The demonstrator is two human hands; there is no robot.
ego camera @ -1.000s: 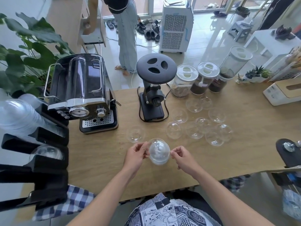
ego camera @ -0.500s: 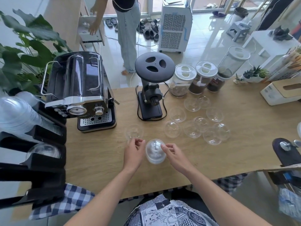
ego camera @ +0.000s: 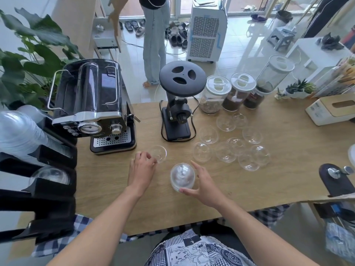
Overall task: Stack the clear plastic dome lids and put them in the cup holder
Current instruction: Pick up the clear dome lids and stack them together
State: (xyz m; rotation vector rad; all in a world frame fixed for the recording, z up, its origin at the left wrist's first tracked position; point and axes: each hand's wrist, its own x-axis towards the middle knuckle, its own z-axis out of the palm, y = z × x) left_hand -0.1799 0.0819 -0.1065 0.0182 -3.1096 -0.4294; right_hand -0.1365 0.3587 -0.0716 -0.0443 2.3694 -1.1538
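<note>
grinder [ego camera: 177,104] stands behind scattered dome lids [ego camera: 225,154]

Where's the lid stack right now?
Head view, near centre of the table: the lid stack sits in the right hand, right of the left hand.

1. Cup holder [ego camera: 55,189], 9 o'clock: cut by the left edge, and it hides the tabletop's [ego camera: 269,189] near-left corner.
2. Clear stack [ego camera: 17,131] in the holder's top slot: blurred, runs off the left edge; cups or lids, cannot tell.
3. Left hand [ego camera: 142,169]: fingers curled at the rim of the single lid [ego camera: 158,153] at its 1 o'clock; pinching or only touching, cannot tell.
4. Stack of dome lids [ego camera: 182,176]: clear walls merge, count unreadable; near rim partly behind the right hand [ego camera: 203,185].
5. Loose lids [ego camera: 225,154], 2 o'clock: rims overlap, number uncertain.
6. Standing person [ego camera: 155,35], 12 o'clock: cut off above the waist by the top edge.
7. Tissue box [ego camera: 332,110] and black stand [ego camera: 334,181], 3 o'clock: cut by the right edge.
</note>
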